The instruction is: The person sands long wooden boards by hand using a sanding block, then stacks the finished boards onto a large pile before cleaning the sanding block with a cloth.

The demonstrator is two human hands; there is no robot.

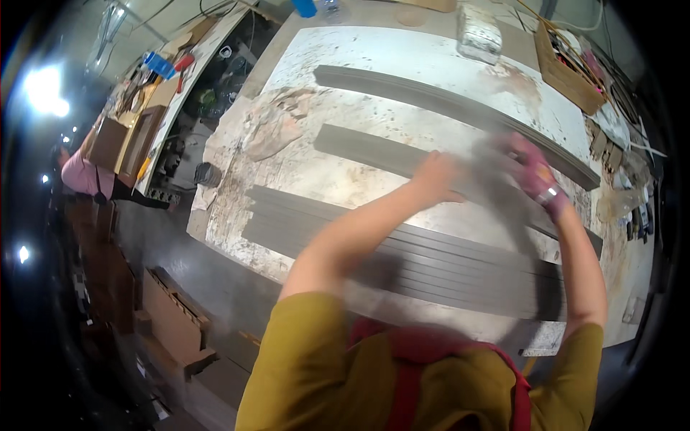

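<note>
My bare left hand [437,179] lies across the middle grey strip [366,149], with fingers toward its far edge and thumb at the near edge, seemingly gripping it. My right hand [532,169], in a pink glove, is closed over the same strip farther right. Motion smears a greyish soft-looking thing [492,152] at its fingers, so its kind is unclear. Beyond both hands lies another long grey strip [431,103]. Several similar strips [460,269] lie side by side nearest my body, partly hidden by my left forearm.
The strips lie on a stained white worktable [287,237]. A crumpled cloth [273,129] and a small dark cup [207,174] are at its left. A plastic-wrapped block [479,34] and a cardboard box [568,68] stand at the back. Another person [88,172] works at the far left.
</note>
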